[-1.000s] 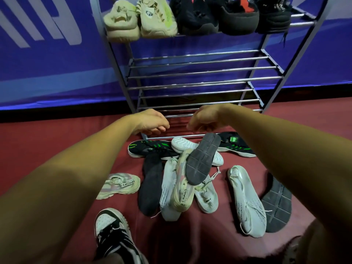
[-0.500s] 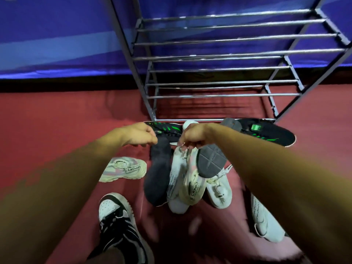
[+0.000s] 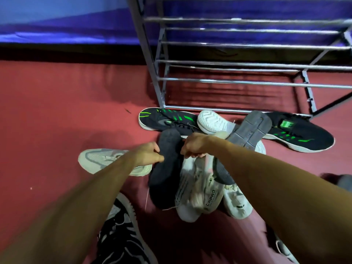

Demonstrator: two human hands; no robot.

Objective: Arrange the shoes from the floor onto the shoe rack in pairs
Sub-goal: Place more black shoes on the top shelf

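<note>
Both hands in the shoe pile on the red floor (image 3: 57, 111), in front of the shoe rack (image 3: 247, 64).
My left hand (image 3: 147, 156) is curled at the edge of the dark shoe (image 3: 167, 174), flat matte sole up; grip or just touch, I cannot tell. My right hand (image 3: 194, 147) is fisted on the top of the white knit shoe (image 3: 187, 187). Ribbed grey sole (image 3: 249, 130) and black-green mesh trainer (image 3: 167, 120) just beyond; rack is thin chrome bars.

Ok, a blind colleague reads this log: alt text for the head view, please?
Both hands are in a heap of shoes on a red floor: the left hand grips an overturned dark shoe, the right hand a pale shoe. A metal shoe rack stands behind.
</note>
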